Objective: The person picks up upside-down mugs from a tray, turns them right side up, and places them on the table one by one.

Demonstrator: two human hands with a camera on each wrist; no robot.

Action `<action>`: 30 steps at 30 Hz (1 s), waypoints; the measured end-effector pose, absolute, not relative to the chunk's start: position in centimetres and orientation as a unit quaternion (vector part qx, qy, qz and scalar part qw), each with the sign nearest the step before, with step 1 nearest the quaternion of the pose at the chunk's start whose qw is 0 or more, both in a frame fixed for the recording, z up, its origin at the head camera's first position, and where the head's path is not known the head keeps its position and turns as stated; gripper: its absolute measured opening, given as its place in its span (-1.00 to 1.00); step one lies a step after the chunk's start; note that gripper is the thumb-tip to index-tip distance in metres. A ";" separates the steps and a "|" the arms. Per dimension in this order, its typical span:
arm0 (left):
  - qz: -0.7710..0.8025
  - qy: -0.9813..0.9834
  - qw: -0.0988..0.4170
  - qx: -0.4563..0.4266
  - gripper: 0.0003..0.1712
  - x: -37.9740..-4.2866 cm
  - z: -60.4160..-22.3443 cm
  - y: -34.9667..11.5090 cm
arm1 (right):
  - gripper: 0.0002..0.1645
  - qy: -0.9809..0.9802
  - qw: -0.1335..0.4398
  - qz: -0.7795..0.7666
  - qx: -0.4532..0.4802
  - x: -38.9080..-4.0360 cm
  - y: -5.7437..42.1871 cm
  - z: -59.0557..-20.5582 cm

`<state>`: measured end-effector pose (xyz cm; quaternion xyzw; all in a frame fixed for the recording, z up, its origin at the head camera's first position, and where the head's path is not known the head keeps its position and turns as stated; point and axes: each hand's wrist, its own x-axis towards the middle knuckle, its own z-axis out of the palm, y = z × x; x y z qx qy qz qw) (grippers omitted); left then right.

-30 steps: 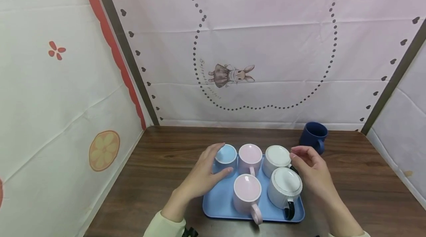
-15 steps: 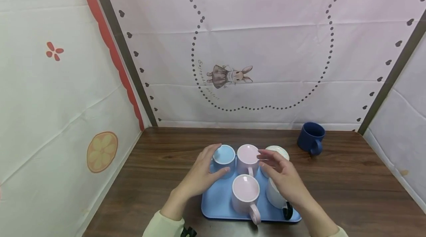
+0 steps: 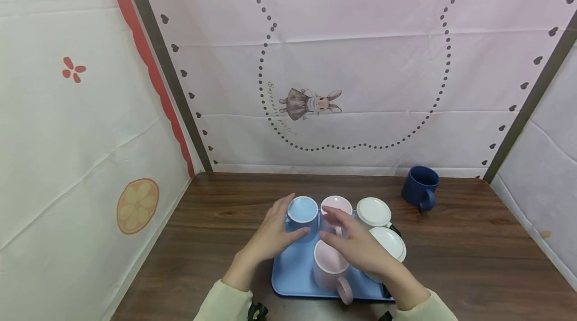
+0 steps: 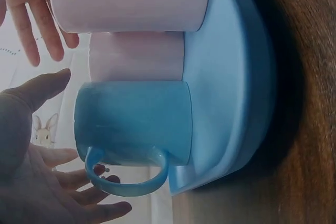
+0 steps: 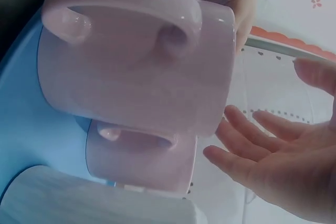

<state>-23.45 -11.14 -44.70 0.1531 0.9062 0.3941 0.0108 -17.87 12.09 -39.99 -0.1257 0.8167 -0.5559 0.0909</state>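
Observation:
A light blue tray (image 3: 290, 276) bears several mugs. My left hand (image 3: 270, 236) is beside the light blue mug (image 3: 303, 211) at the tray's back left, thumb and fingers spread; in the left wrist view the fingers are near the mug's handle (image 4: 128, 187), and I cannot tell whether they touch it. Over the tray hangs my right hand (image 3: 358, 246), fingers loosely bent and holding nothing. It is above the front pink mug (image 3: 326, 273) and partly covers the back pink mug (image 3: 335, 203). Two white mugs stand at the tray's right, the back one (image 3: 373, 211) and the front one (image 3: 392, 243), partly hidden by my right hand.
A navy mug (image 3: 416, 186) stands off the tray, at the back right of the brown wooden table (image 3: 216, 221). Printed white cloth (image 3: 383, 75) hangs behind the table and on both sides.
My right hand has moved left, from beside the white mugs to over the pink mugs. The left hand stays almost in place next to the light blue mug.

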 end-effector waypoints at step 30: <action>0.340 0.935 -0.033 0.090 0.11 -24.5 -46.5 -9.1 | -0.06 0.846 0.177 -0.463 -0.196 -19.8 10.5 -40.9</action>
